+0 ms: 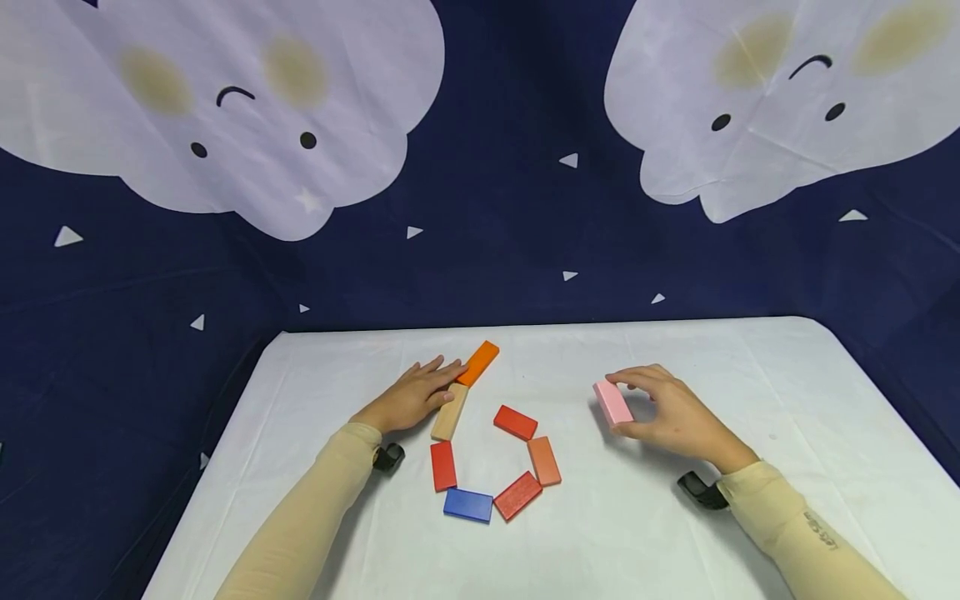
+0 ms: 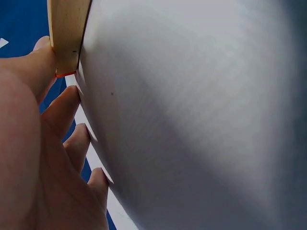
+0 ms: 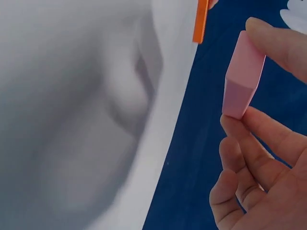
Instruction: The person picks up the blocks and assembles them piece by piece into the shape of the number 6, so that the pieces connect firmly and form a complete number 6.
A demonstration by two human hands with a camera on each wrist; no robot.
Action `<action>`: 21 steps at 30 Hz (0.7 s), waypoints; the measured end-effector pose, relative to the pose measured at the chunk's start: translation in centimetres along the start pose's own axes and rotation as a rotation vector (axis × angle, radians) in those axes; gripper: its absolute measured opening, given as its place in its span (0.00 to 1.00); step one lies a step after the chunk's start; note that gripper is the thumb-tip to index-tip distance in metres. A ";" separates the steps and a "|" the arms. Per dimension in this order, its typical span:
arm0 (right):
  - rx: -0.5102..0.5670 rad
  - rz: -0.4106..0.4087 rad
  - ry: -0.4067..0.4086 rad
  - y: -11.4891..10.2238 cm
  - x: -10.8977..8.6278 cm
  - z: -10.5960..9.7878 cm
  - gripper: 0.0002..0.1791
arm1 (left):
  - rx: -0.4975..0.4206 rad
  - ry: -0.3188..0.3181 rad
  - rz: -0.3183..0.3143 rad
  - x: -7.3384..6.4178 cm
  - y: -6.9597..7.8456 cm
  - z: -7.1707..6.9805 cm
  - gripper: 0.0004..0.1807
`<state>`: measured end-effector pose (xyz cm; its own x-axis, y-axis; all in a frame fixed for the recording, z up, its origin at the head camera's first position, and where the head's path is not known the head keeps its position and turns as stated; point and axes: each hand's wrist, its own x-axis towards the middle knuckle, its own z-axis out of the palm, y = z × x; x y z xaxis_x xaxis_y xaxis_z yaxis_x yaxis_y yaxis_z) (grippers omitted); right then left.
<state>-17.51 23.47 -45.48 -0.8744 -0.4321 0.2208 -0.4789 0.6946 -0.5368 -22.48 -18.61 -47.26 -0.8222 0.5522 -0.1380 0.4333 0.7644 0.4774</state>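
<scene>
My right hand (image 1: 671, 414) pinches a pink block (image 1: 613, 403) by its ends, between thumb and fingers, to the right of the other blocks. In the right wrist view the pink block (image 3: 240, 76) is held above the white surface. My left hand (image 1: 415, 395) lies low with its fingers stretched out; the fingertips reach the near end of an orange block (image 1: 478, 362), and the thumb is at a plain wooden block (image 1: 450, 412). Seen from the left wrist, the thumb is against the wooden block (image 2: 68, 36) and other fingertips rest at the table surface.
Below the wooden block, a curve of flat blocks continues: a red block (image 1: 443, 466), a blue block (image 1: 468, 505), a darker red block (image 1: 518, 496), a salmon block (image 1: 544, 461) and another red block (image 1: 515, 422). The white table (image 1: 622, 533) ends at a dark blue cloth (image 1: 510, 283) behind.
</scene>
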 end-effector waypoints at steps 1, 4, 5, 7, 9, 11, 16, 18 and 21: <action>-0.002 0.003 0.000 -0.2 0.1 0.1 0.38 | 0.000 0.002 0.003 0.0 0.0 0.0 0.31; 0.008 0.012 -0.002 -0.9 0.4 0.4 0.38 | -0.001 0.005 0.009 -0.1 -0.1 0.0 0.31; 0.009 0.013 -0.001 -1.2 0.4 0.5 0.38 | -0.002 0.006 0.011 -0.1 -0.1 0.0 0.31; 0.007 0.017 0.003 -1.5 0.5 0.7 0.38 | 0.000 0.006 0.011 0.0 -0.1 0.1 0.31; 0.007 0.023 0.006 -1.9 0.6 0.9 0.37 | 0.001 0.006 0.010 0.0 -0.1 0.1 0.31; 0.004 0.028 0.008 -2.4 0.6 1.2 0.37 | 0.000 0.007 0.010 0.0 -0.1 0.1 0.31; 0.007 0.023 0.014 -3.6 0.7 1.9 0.36 | 0.000 0.011 0.006 0.0 0.0 0.1 0.31; 0.009 0.023 0.020 -4.0 0.8 2.3 0.36 | 0.000 0.011 0.005 0.0 -0.1 0.1 0.31; 0.012 0.025 0.032 -4.6 1.0 2.7 0.36 | -0.001 0.009 0.004 0.1 -0.1 0.2 0.31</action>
<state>-15.97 18.32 -45.03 -0.8881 -0.3960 0.2335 -0.4563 0.6978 -0.5520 -22.52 -18.61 -47.48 -0.8238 0.5523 -0.1278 0.4364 0.7617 0.4789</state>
